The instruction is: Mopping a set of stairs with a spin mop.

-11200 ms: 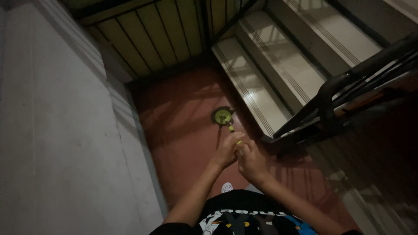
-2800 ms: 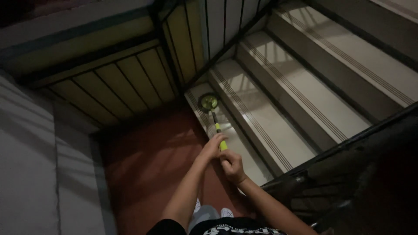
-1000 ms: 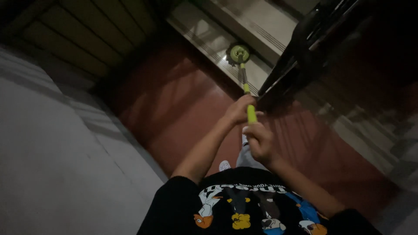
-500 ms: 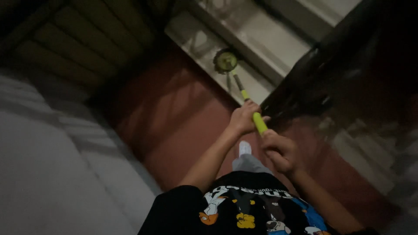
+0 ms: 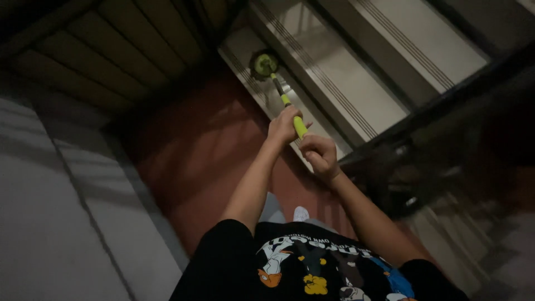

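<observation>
I hold a long mop by its green and silver handle [image 5: 288,107] with both hands. My left hand [image 5: 284,126] grips the handle higher toward the head. Just behind it, my right hand [image 5: 316,154] is closed around the handle's near end. The round green mop head [image 5: 263,63] rests on the lowest pale stair step [image 5: 251,67], at its left end. I stand on a reddish landing floor [image 5: 195,156], and one white shoe [image 5: 301,213] shows below my arms.
Pale steps [image 5: 368,61] rise to the upper right. A dark metal railing [image 5: 423,139] runs along the right side. A grey wall [image 5: 50,223] fills the left, with a slatted dark panel [image 5: 106,50] at the top left.
The mop head has shifted left along the lowest step, and my hands moved up and closer together on the handle. The view swung a little.
</observation>
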